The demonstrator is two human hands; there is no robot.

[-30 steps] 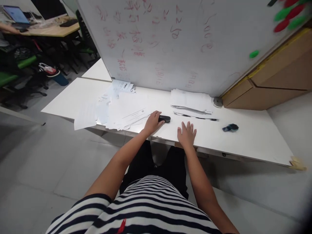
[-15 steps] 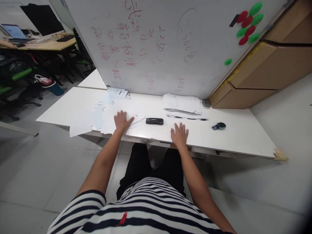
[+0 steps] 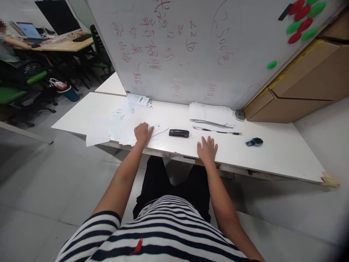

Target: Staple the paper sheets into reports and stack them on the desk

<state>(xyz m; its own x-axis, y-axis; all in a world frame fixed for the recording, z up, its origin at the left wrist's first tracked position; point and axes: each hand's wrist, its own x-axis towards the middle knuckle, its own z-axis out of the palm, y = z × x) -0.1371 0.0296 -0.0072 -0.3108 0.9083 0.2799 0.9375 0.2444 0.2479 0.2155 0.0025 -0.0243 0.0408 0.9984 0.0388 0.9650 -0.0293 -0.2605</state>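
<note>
My left hand [image 3: 143, 134] rests on the loose white papers [image 3: 124, 131] spread over the left part of the white table [image 3: 178, 146]. Its fingers are bent and close together, with the thumb held out to the side; no sheet is visibly gripped. To its right lies a black stapler [image 3: 179, 133], touched by neither hand. My right hand [image 3: 207, 151] lies flat near the table's front edge, fingers spread and holding nothing. Beyond it are a pen-like black-and-white stick [image 3: 217, 130] and a stack of white paper [image 3: 211, 113]. A dark wristwatch [image 3: 254, 142] lies farther right.
A whiteboard [image 3: 174, 47] with red writing and round magnets stands along the table's back. Cardboard boxes [image 3: 302, 78] are stacked at the right, near a small grey object [image 3: 240, 115]. At the far left, another person's arm [image 3: 19, 44] reaches over a desk with a laptop [image 3: 29, 30].
The view has turned slightly left, shifting the scene rightward. My left hand's fingers, spread before, have bent inward on the papers. My right hand stays flat on the table.
</note>
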